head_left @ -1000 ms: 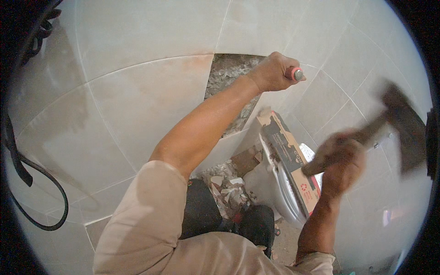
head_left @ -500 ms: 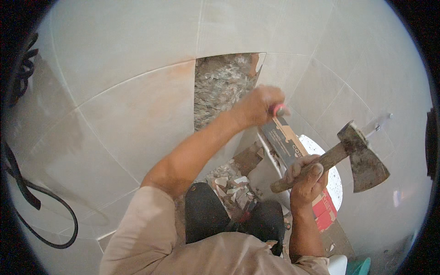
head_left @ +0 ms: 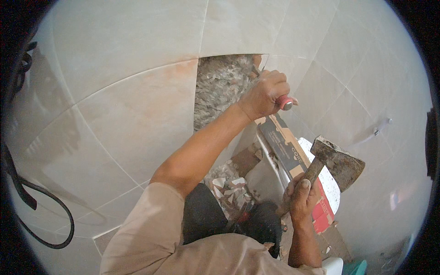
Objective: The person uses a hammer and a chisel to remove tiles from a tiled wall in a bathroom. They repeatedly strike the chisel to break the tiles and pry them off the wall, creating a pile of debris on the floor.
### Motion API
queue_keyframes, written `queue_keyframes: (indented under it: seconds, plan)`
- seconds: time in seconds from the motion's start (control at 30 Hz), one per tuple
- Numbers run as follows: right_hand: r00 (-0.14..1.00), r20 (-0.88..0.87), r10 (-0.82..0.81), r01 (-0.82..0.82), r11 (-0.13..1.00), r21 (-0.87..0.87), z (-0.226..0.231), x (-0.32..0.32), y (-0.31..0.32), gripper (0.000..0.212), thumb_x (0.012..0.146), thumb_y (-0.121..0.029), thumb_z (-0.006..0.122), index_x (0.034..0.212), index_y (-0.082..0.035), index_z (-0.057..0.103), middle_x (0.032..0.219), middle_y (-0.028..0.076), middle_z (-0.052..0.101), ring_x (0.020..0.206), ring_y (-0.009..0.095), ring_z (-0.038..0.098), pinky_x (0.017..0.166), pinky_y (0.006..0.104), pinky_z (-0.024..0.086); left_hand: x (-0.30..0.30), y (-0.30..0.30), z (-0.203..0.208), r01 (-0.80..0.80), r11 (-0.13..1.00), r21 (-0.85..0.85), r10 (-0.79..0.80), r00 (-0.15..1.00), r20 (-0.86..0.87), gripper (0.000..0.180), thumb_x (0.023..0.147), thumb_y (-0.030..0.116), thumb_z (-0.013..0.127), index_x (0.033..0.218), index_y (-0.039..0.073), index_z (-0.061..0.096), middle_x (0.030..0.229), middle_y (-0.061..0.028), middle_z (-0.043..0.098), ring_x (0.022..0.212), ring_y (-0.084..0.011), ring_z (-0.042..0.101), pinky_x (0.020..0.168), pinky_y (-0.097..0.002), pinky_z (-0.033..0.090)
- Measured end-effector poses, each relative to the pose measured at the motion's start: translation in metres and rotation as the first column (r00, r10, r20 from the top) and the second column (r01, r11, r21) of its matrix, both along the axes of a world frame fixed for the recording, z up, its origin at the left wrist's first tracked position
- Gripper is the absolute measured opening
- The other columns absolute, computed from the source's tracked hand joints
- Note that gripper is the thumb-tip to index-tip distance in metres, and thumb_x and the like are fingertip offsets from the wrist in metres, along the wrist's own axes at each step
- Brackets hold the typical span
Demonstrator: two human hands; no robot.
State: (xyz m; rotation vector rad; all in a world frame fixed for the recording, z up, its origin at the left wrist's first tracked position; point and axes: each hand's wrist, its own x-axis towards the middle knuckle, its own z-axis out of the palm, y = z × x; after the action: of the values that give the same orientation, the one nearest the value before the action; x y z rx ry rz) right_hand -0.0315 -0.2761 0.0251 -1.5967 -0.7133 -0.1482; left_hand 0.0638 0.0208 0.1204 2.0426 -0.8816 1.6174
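My left hand [head_left: 266, 94] is closed round the red handle of a chisel [head_left: 286, 102]. The chisel's metal end shows beyond my fingers, at the upper right corner of a rough opening [head_left: 220, 87] in the tiled wall, beside a leftover bit of tile [head_left: 264, 60]. I grip a hatchet [head_left: 343, 163] by its wooden handle in my right hand [head_left: 300, 197], lower and to the right. Its worn metal head is raised, apart from the chisel.
Large beige tiles [head_left: 137, 105] surround the opening. Below lie broken tile pieces [head_left: 231, 188] between my knees. A torn cardboard box [head_left: 284, 144] rests on a white fixture to the right, with a speckled white surface [head_left: 331, 176] behind. A black cable [head_left: 68, 211] loops at left.
My left hand has shifted up slightly, and the chisel has turned so its handle end points lower right. My right hand has lowered the hatchet and drawn its head to the left.
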Motion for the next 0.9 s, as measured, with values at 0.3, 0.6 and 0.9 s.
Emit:
queue_keyframes:
  seconds: [0.3, 0.6, 0.9]
  plan:
    - [0.992, 0.124, -0.022, 0.02, 1.0, 0.013, 0.019, 0.003, 0.005, 0.049, 0.104, -0.052, 0.052, 0.102, -0.003, 0.053, 0.066, 0.006, 0.053, 0.052, 0.014, 0.053, 0.046, 0.0282, 0.044, 0.013, 0.018, 0.007, 0.018, 0.999, -0.028, -0.017, 1.0, 0.023, 0.029, 0.082, 0.026, 0.08, 0.073, 0.009, 0.058, 0.076, -0.0096, 0.06, 0.075, -0.0309, 0.061, 0.07, -0.0445, 0.047]
    - [0.593, 0.784, -0.182, -0.131, 0.94, 0.316, 0.055, 0.04, 0.06, 0.03, 0.103, -0.037, 0.052, 0.103, -0.007, 0.057, 0.076, 0.008, 0.057, 0.066, 0.025, 0.058, 0.066, 0.0409, 0.052, 0.018, 0.023, 0.017, 0.11, 0.993, -0.042, -0.107, 0.991, 0.076, 0.03, 0.086, 0.025, 0.077, 0.071, 0.008, 0.057, 0.072, -0.012, 0.059, 0.067, -0.0346, 0.061, 0.064, -0.0459, 0.048]
    - [0.876, 0.459, 0.147, -0.248, 0.954, 0.169, 0.1, 0.008, 0.054, 0.043, 0.102, -0.045, 0.054, 0.102, -0.003, 0.059, 0.087, 0.009, 0.062, 0.068, 0.021, 0.057, 0.063, 0.0365, 0.049, 0.012, 0.039, 0.017, 0.118, 0.989, -0.089, -0.113, 0.992, 0.058, 0.033, 0.089, 0.032, 0.071, 0.073, 0.008, 0.055, 0.072, -0.0136, 0.057, 0.069, -0.0393, 0.061, 0.063, -0.0475, 0.046]
